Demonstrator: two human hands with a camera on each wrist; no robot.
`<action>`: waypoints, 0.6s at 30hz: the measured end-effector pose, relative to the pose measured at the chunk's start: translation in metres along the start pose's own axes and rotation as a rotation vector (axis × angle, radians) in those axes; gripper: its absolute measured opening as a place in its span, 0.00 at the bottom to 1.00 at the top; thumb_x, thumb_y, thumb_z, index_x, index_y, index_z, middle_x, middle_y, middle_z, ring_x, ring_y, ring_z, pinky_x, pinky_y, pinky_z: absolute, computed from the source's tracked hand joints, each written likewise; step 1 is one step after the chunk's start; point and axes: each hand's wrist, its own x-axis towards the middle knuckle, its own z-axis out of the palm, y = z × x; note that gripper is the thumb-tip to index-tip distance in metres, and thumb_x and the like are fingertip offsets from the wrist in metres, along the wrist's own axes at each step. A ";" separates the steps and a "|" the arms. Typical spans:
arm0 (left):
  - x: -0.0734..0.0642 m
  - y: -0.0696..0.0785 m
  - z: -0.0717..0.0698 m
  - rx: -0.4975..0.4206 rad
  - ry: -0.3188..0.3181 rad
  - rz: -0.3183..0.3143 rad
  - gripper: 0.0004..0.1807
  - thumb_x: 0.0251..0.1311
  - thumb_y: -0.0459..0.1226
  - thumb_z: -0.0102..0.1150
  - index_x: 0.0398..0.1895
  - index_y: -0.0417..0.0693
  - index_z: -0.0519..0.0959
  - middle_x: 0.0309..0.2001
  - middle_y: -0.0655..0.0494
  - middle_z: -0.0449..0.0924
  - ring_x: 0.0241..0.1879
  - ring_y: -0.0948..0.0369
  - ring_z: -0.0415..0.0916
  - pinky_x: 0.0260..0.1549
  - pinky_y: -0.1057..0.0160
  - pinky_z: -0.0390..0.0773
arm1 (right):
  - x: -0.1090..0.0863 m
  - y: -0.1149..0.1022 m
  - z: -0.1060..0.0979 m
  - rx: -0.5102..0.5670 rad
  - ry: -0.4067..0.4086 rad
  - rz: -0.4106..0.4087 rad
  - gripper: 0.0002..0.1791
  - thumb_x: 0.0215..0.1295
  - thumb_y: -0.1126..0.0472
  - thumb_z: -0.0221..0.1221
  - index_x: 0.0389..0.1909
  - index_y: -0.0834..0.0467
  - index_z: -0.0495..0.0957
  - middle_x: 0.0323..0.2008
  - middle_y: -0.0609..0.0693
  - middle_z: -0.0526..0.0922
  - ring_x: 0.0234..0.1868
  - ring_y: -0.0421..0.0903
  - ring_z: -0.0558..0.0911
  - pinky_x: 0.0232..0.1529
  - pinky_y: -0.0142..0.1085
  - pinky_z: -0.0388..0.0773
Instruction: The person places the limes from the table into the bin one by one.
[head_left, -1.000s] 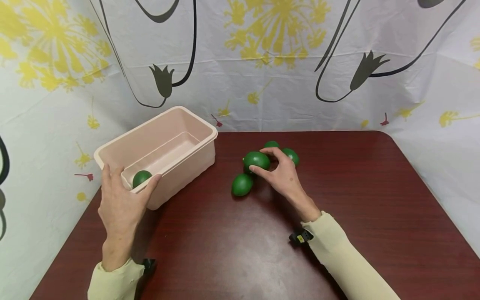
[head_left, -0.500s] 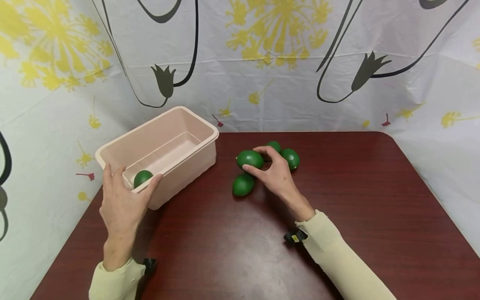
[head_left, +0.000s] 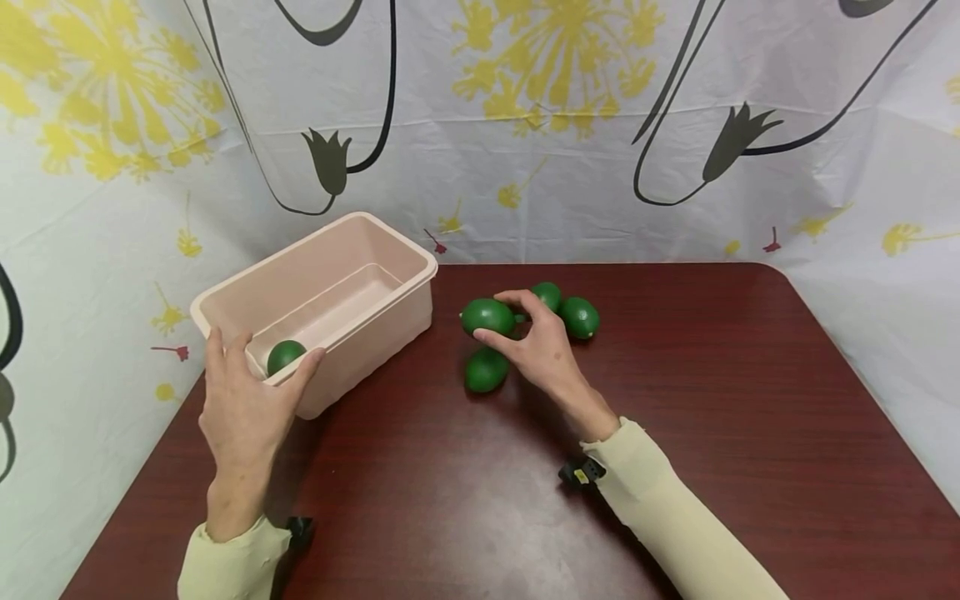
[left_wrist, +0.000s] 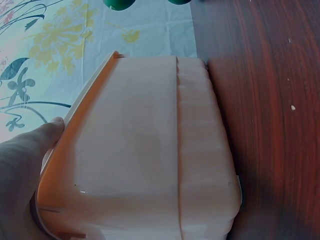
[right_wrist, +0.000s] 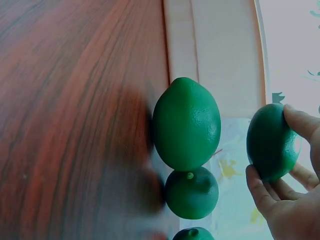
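Observation:
My right hand [head_left: 543, 346] pinches a green lime [head_left: 487, 317] between thumb and fingers, raised above the table. In the right wrist view the held lime [right_wrist: 270, 142] hangs clear of the limes on the table. Just below it in the head view lies another lime [head_left: 486, 372]. Behind the hand are a far lime [head_left: 547, 294] and a right-hand lime [head_left: 580, 318]. My left hand [head_left: 243, 417] grips the near left corner of a pale pink plastic bin [head_left: 386, 333], its thumb on the rim. One lime [head_left: 285, 357] lies inside the bin near that corner.
The bin stands at the left on a dark red wooden table [head_left: 675, 375], its far side close to a patterned cloth [head_left: 525, 208]. Table surface stretches between the bin and the limes, and to the right.
My right hand has carried the lime left, away from the back limes, toward the bin. The left hand keeps its place on the bin.

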 end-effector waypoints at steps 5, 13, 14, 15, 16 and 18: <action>0.000 0.000 0.000 0.001 -0.004 -0.007 0.53 0.51 0.69 0.68 0.75 0.50 0.69 0.85 0.50 0.51 0.77 0.40 0.64 0.49 0.19 0.69 | 0.000 -0.001 0.001 0.003 -0.008 -0.005 0.33 0.58 0.53 0.77 0.63 0.55 0.77 0.58 0.50 0.83 0.59 0.48 0.82 0.59 0.50 0.82; 0.000 0.002 0.001 -0.010 0.005 0.003 0.53 0.51 0.70 0.68 0.75 0.51 0.69 0.84 0.50 0.52 0.75 0.39 0.65 0.49 0.19 0.70 | 0.001 -0.003 0.005 0.038 -0.005 -0.022 0.33 0.58 0.54 0.77 0.63 0.55 0.78 0.59 0.50 0.83 0.60 0.48 0.81 0.61 0.53 0.82; -0.001 0.002 0.001 -0.009 0.003 0.002 0.53 0.51 0.70 0.68 0.75 0.51 0.69 0.84 0.50 0.52 0.75 0.39 0.65 0.49 0.19 0.70 | 0.001 -0.004 0.005 0.038 -0.007 -0.024 0.33 0.58 0.54 0.77 0.63 0.55 0.78 0.59 0.50 0.83 0.61 0.49 0.81 0.61 0.53 0.82; -0.001 0.002 0.000 -0.007 0.002 0.000 0.53 0.51 0.70 0.68 0.75 0.51 0.69 0.84 0.50 0.52 0.76 0.39 0.65 0.49 0.19 0.70 | 0.001 -0.005 0.006 0.040 -0.008 -0.024 0.33 0.58 0.54 0.77 0.63 0.55 0.77 0.60 0.50 0.83 0.61 0.49 0.81 0.60 0.52 0.82; -0.001 0.002 0.000 -0.006 0.001 -0.002 0.53 0.51 0.70 0.68 0.75 0.52 0.69 0.84 0.50 0.52 0.76 0.40 0.65 0.49 0.20 0.70 | 0.001 -0.005 0.006 0.035 -0.009 -0.023 0.33 0.58 0.53 0.77 0.63 0.55 0.77 0.60 0.50 0.83 0.61 0.48 0.81 0.60 0.50 0.82; -0.001 0.002 0.000 -0.005 0.000 -0.005 0.53 0.51 0.70 0.68 0.75 0.52 0.69 0.84 0.51 0.51 0.76 0.40 0.65 0.50 0.20 0.70 | 0.002 -0.007 0.007 0.037 -0.010 -0.025 0.33 0.58 0.53 0.77 0.63 0.55 0.77 0.60 0.50 0.83 0.61 0.49 0.81 0.60 0.50 0.83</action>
